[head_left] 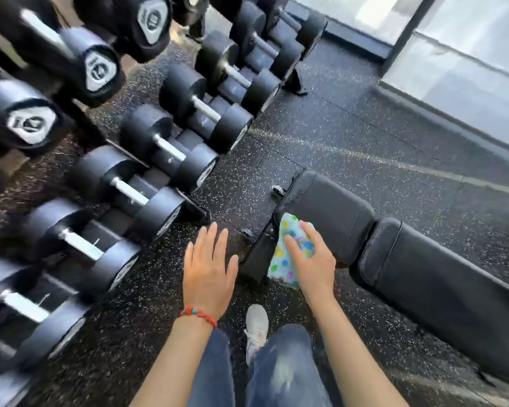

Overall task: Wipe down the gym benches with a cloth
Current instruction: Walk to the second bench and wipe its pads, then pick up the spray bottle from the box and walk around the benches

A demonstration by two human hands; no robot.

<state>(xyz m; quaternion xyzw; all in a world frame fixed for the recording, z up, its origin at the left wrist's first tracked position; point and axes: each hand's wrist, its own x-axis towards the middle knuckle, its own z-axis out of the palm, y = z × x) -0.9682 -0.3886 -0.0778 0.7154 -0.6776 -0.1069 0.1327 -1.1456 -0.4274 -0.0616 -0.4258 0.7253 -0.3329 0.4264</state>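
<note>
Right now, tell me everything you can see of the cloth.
The cloth is a small, soft-looking fabric rag, pale blue with coloured dots in green, yellow, pink and blue. It is bunched, not spread flat. The right hand grips it from above, fingers pressing it against the side edge of the bench seat pad, near the end. Its lower part hangs loose below the pad beside the bench frame. The left hand hovers open, apart from it.
</note>
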